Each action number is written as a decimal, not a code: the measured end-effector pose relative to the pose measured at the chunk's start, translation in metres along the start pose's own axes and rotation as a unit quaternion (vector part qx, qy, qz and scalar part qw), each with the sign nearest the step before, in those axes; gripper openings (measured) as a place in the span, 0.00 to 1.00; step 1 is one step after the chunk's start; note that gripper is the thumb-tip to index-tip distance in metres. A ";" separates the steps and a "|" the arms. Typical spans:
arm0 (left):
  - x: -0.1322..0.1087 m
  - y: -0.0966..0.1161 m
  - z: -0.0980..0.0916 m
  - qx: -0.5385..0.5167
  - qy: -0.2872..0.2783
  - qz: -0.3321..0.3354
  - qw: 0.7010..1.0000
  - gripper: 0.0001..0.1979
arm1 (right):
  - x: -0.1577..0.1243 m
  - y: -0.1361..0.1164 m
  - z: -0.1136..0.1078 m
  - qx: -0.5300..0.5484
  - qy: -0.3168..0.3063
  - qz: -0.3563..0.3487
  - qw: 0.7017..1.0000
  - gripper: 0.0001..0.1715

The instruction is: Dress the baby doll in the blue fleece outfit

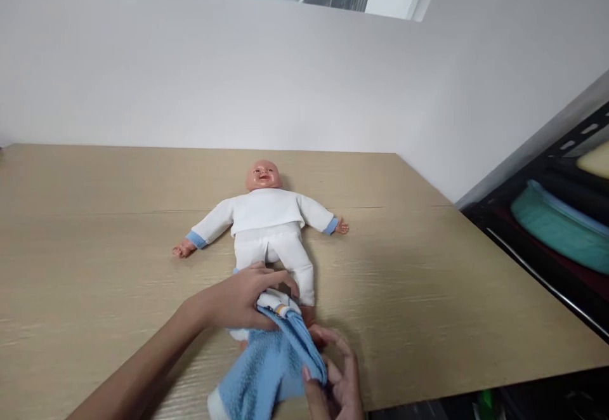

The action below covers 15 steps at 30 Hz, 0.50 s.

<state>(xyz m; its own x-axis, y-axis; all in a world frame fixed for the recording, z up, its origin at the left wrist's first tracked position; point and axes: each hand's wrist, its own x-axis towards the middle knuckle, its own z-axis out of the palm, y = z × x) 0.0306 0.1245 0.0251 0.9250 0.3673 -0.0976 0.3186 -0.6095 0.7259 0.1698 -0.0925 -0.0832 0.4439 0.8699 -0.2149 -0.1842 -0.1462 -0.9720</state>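
Doll [266, 210] lies face-up on table [95, 249], legs toward person, likely for easy reach. Blue garment [266, 363] sits at doll's feet. Left hand [250, 293], by doll's shins, half-curled, grips garment's pale-lined edge. Right hand [335, 375], just beyond doll's feet, thumb and fingers nearly closed, pinches folded rim. Two-sided hold apparently keeps opening spread; whether doll's foot is inside, cannot tell.
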 end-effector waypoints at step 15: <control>-0.005 -0.013 0.002 -0.058 0.044 0.000 0.997 0.13 | 0.050 -0.038 -0.027 -0.232 -0.080 -0.050 0.968 0.31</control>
<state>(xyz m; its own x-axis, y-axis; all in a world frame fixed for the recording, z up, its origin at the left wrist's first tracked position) 0.0223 0.1289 0.0147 0.9015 0.4308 -0.0412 0.2882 -0.5266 0.7998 0.2225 -0.0559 -0.0592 0.2905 0.9472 -0.1360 0.2821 -0.2206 -0.9337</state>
